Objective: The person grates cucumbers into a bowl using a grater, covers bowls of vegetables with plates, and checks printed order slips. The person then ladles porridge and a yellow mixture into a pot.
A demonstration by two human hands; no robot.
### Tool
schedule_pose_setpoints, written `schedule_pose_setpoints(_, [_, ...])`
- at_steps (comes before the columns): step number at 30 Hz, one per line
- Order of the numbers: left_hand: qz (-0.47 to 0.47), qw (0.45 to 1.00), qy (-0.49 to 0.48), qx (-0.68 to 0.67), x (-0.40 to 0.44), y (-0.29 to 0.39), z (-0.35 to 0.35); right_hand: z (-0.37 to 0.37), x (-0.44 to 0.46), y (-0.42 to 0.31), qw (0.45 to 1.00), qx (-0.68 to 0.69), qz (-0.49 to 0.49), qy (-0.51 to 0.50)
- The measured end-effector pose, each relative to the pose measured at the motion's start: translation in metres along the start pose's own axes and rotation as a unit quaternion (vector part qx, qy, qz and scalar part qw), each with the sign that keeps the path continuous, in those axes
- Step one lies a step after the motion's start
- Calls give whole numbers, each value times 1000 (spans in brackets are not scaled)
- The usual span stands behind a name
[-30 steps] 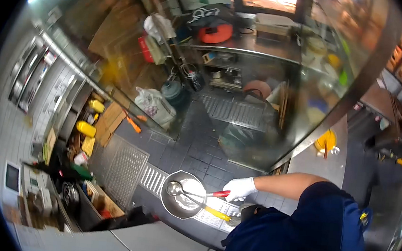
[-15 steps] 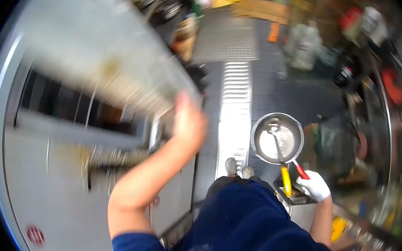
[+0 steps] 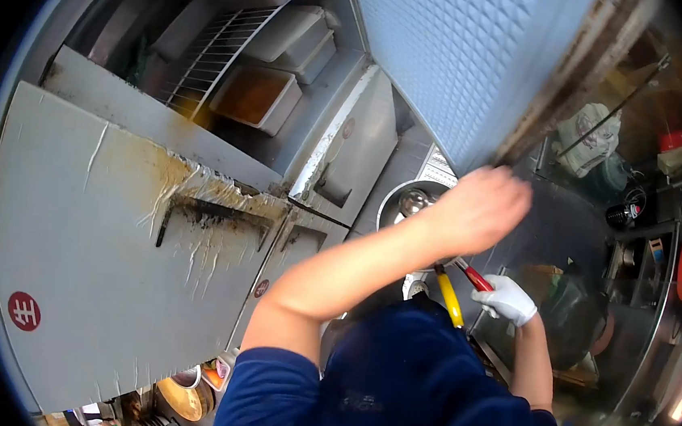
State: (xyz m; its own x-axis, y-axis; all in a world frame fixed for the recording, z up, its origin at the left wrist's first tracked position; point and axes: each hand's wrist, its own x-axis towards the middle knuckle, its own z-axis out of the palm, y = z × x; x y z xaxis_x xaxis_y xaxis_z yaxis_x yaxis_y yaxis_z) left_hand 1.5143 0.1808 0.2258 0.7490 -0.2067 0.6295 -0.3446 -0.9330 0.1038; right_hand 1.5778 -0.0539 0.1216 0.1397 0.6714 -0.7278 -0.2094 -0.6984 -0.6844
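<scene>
The refrigerator door stands swung open, showing its quilted inner panel. My bare left hand is closed at the door's lower outer edge; its fingertips are partly hidden and a little blurred. My right hand, in a white glove, grips the red handle of a metal saucepan. Inside the pan rests a shiny ladle, its yellow handle leaning over the rim beside the red one. My left forearm hides part of the pan.
Inside the refrigerator, a wire shelf and several containers show, one tub holding something orange-brown. Below is a closed door with a black handle. A plastic bag and a metal rack stand right.
The refrigerator door has swung further open to the right, with my left hand at its edge. The view has turned toward the refrigerator's inside. My right hand still holds the saucepan.
</scene>
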Motion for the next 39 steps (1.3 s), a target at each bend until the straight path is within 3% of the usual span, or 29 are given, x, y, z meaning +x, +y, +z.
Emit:
schedule_pose_setpoints(1, [-65, 998, 1, -7, -28, -4, -15, 4, 18, -14, 1000, -8, -12, -11])
schedule_pose_setpoints(4, [-323, 922, -208, 51, -132, -22, -54, 24, 69, -64, 998, 6, -47, -35])
schedule_pose_setpoints(7, [-369, 889, -270, -34, -195, -40, -63, 51, 131, -107, 995, 9, -86, -46])
schedule_pose_setpoints(10, [-419, 889, -155, -100, -210, -64, -46, 76, 181, -143, 993, 14, -101, -60])
schedule_pose_setpoints(13, [-485, 867, 108, -41, -221, -92, -30, 95, 209, -185, 993, 33, -79, -76])
schedule_pose_setpoints(14, [-557, 813, 160, -57, -227, -99, -34, 98, 223, -192, 993, 8, -94, -65])
schedule_pose_setpoints(16, [-610, 728, 304, -69, -222, -120, -50, 103, 247, -203, 990, -37, -126, -47])
schedule_pose_setpoints(19, [-628, 606, 453, -183, -226, -155, -59, 104, 264, -227, 994, -11, -85, -64])
schedule_pose_setpoints(21, [-592, 747, 300, -31, -223, -163, -73, 104, 273, -238, 994, 17, -82, -69])
schedule_pose_setpoints(23, [-528, 826, 163, 107, -209, -164, -90, 103, 284, -245, 992, 32, -87, -84])
schedule_pose_setpoints(26, [-485, 832, 105, 247, -199, -184, -105, 99, 285, -268, 992, -18, -93, -84])
schedule_pose_setpoints(27, [-511, 814, 65, 270, -199, -197, -111, 98, 281, -278, 991, -47, -95, -81])
schedule_pose_setpoints(30, [-509, 789, -52, 339, -222, -244, -118, 93, 278, -295, 993, -5, -57, -105])
schedule_pose_setpoints(33, [-581, 747, -189, 262, -230, -260, -113, 85, 291, -297, 989, -35, -74, -121])
schedule_pose_setpoints(36, [-612, 740, -163, 225, -212, -262, -114, 76, 297, -300, 987, -48, -72, -133])
schedule_pose_setpoints(39, [-596, 767, -42, 234, -208, -270, -119, 70, 302, -299, 987, -35, -61, -147])
